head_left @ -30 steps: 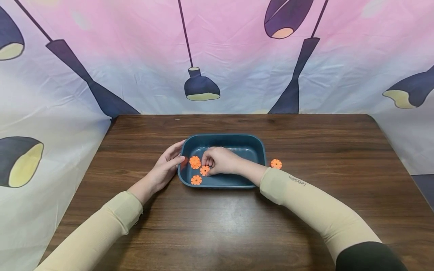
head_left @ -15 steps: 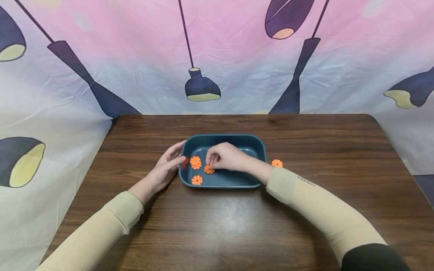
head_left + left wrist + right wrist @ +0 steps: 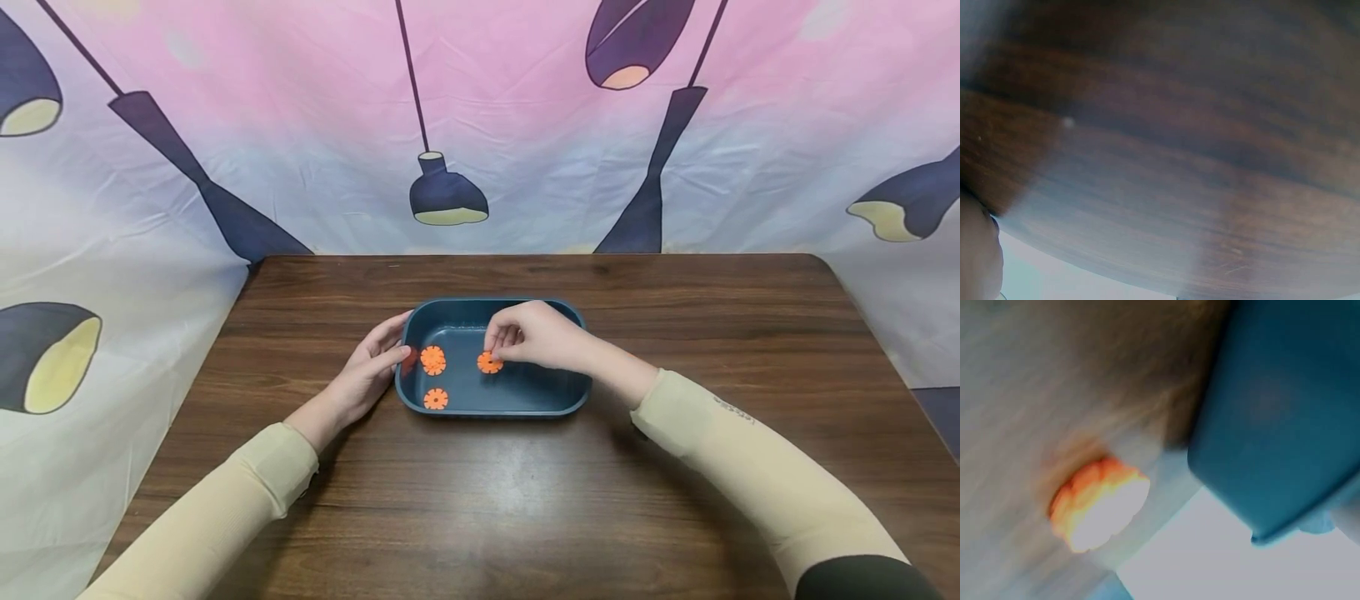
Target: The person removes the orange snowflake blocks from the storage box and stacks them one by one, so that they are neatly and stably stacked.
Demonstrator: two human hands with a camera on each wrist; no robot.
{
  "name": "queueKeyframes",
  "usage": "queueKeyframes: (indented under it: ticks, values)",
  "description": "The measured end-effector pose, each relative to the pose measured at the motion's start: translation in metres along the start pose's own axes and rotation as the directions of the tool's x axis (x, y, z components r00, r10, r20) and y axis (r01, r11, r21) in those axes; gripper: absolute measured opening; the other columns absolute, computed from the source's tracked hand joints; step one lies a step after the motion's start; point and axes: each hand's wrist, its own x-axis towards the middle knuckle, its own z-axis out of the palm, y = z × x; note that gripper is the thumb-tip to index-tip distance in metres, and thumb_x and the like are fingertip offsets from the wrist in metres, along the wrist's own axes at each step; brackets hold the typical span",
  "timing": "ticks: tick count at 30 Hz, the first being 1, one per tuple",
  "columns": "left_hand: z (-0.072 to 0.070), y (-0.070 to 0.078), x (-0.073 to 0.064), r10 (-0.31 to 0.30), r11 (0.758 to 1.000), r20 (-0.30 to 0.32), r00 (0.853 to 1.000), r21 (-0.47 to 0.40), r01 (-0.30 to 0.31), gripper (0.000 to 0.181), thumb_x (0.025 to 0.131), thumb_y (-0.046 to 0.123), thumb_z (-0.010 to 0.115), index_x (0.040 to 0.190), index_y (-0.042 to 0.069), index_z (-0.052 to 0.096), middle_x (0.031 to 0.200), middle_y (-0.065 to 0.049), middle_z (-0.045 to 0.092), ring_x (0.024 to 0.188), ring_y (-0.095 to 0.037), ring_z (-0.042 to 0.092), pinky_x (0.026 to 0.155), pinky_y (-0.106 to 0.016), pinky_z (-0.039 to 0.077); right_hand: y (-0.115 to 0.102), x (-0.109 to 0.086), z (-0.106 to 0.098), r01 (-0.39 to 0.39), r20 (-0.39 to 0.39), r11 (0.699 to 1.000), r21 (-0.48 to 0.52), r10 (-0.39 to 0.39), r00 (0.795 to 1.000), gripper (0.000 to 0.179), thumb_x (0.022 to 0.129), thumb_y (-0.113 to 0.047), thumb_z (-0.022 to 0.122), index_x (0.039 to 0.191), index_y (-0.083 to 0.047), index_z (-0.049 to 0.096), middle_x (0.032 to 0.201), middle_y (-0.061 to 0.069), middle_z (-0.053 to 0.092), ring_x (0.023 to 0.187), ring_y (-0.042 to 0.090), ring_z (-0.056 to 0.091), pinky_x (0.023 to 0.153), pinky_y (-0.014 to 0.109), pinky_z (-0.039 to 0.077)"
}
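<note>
A dark blue rectangular tray (image 3: 517, 402) stands on the table, and my left hand (image 3: 363, 367) holds its left end, thumb over the rim and fingers along the outside. Inside the tray, my right hand (image 3: 536, 335) pinches an orange notched disc (image 3: 490, 363) between thumb and fingertips. Two more orange discs (image 3: 432, 360) lie overlapping at the tray's left side, with a single disc (image 3: 436, 399) nearer the front. In the right wrist view, another orange disc (image 3: 1100, 503), partly washed out by glare, lies on the table outside the tray; the right forearm hides it in the head view.
The brown wooden table (image 3: 480, 508) extends around the tray. Behind its far edge hangs a pink and blue cloth (image 3: 525, 183) printed with lamps. Only blurred table surface (image 3: 1179, 156) and a bit of skin at the lower left show in the left wrist view.
My right hand has moved right with the pinched disc, away from the other discs in the tray. Its forearm now covers the disc on the table. My left hand stays put.
</note>
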Motion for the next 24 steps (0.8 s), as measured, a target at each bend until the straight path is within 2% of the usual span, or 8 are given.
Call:
queueKeyframes:
  ticks: [5,13,19,24]
  values:
    - [0.000,0.000,0.000,-0.002,1.000,0.000,1.000,0.001,0.002,0.060,0.109,0.010,0.051,0.166,0.015,0.033,0.163,0.001,0.043,0.139,-0.004,0.048,0.110,-0.019,0.043,0.004,-0.013,-0.013,-0.024,-0.047,1.000,0.003,0.024,0.999,0.006,0.094,-0.006,0.080,0.098,-0.010,0.078,0.091,0.000,0.077,0.085,0.013,0.070,0.080,0.029,0.060]
    - [-0.001,0.000,-0.001,-0.014,1.000,-0.004,1.000,0.013,0.014,0.060,0.110,0.009,0.049,0.167,0.015,0.031,0.172,-0.010,0.032,0.140,-0.004,0.046,0.108,-0.019,0.044,0.014,-0.033,-0.033,-0.081,-0.107,0.995,0.061,0.087,0.990,0.008,0.094,-0.005,0.080,0.100,-0.010,0.078,0.094,0.003,0.077,0.087,0.017,0.070,0.081,0.028,0.060]
    - [-0.001,0.000,-0.001,-0.020,1.000,-0.007,1.000,0.022,0.020,0.060,0.110,0.010,0.049,0.167,0.016,0.031,0.172,-0.011,0.032,0.140,-0.006,0.046,0.108,-0.020,0.044,0.027,-0.048,-0.046,-0.147,-0.139,0.982,0.122,0.163,0.977,0.010,0.094,-0.003,0.079,0.103,-0.007,0.078,0.095,0.007,0.078,0.087,0.019,0.071,0.080,0.024,0.059]
    - [-0.001,0.001,-0.001,-0.017,1.000,-0.006,1.000,0.022,0.018,0.061,0.110,0.010,0.049,0.167,0.016,0.031,0.172,-0.011,0.032,0.140,-0.006,0.047,0.109,-0.020,0.044,0.036,-0.062,-0.055,-0.168,-0.161,0.975,0.147,0.191,0.968,0.008,0.096,-0.004,0.077,0.104,-0.005,0.077,0.094,0.008,0.078,0.087,0.020,0.074,0.079,0.024,0.060]
